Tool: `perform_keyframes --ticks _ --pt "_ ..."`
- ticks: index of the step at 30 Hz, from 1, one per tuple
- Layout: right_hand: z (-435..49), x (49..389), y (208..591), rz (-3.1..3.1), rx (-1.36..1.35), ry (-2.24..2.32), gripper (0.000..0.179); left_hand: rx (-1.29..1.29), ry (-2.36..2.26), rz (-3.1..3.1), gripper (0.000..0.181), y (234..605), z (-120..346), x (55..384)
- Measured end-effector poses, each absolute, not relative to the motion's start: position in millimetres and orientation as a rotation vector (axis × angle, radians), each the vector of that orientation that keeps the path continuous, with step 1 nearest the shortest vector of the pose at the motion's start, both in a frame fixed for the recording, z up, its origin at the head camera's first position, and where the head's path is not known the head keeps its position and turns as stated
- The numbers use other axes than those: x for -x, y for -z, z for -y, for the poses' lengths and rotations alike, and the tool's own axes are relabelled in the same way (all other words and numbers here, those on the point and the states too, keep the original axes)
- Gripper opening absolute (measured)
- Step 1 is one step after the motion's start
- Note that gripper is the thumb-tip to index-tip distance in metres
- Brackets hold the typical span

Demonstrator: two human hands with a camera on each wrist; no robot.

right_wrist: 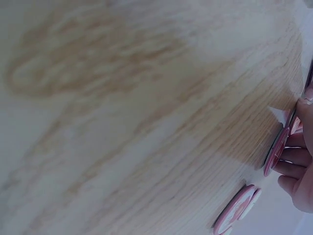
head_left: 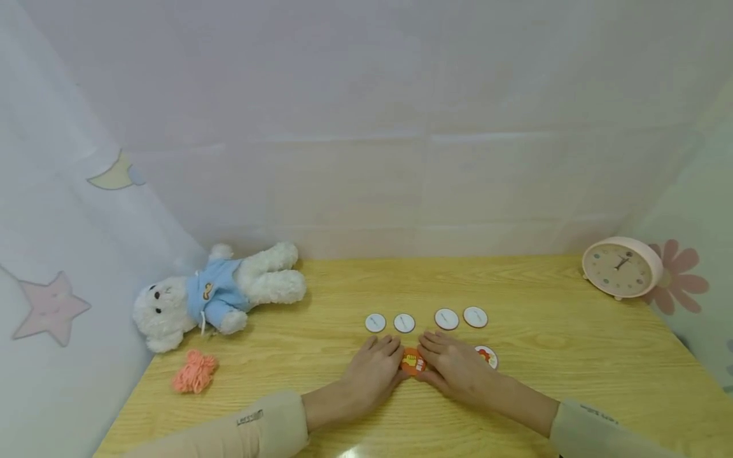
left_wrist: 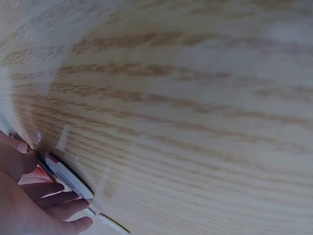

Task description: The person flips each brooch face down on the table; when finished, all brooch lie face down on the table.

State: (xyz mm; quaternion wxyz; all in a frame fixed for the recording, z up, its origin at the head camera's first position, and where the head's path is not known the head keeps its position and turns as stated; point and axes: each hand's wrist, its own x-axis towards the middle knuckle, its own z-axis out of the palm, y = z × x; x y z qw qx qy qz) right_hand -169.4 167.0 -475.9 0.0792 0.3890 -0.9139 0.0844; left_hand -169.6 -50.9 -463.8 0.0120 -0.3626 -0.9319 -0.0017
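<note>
Two forearms in beige sleeves reach in from the near edge of a pale wooden table (head_left: 572,331) and meet near its middle. The left hand (head_left: 375,367) and the right hand (head_left: 452,366) lie palm down, fingers straight and close together, pointing away and angled slightly toward each other. Between them sits an orange disc (head_left: 412,361) with a picture on it, touched at its edges by both hands' inner fingers. A second picture disc (head_left: 488,356) peeks out just right of the right hand. Just beyond the fingertips runs a row of four white discs (head_left: 425,319). At the far left lies a white teddy bear (head_left: 220,292) in a blue top, a tuft of pink yarn (head_left: 195,371) nearer. A pink clock (head_left: 621,267) stands far right.
</note>
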Motion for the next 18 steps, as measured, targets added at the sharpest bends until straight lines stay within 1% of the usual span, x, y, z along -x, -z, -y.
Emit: perform_keyframes --ticks 5,9,14,18 --pt "-168.8 169.4 478.5 2.702 -1.161 -0.294 0.048 1.130 0.028 2.901 0.047 462.7 50.5 169.6" --pt "-169.0 170.4 479.1 2.671 -1.125 -0.439 0.038 1.126 0.050 2.882 0.044 462.6 49.6 170.3" --pt "-169.0 172.9 477.9 2.643 -1.099 -0.684 0.028 1.130 0.062 2.851 0.048 463.7 50.5 170.4" --pt "-169.0 174.9 477.5 2.647 -1.055 -0.816 0.026 1.126 0.064 2.813 0.052 466.5 51.1 171.2"
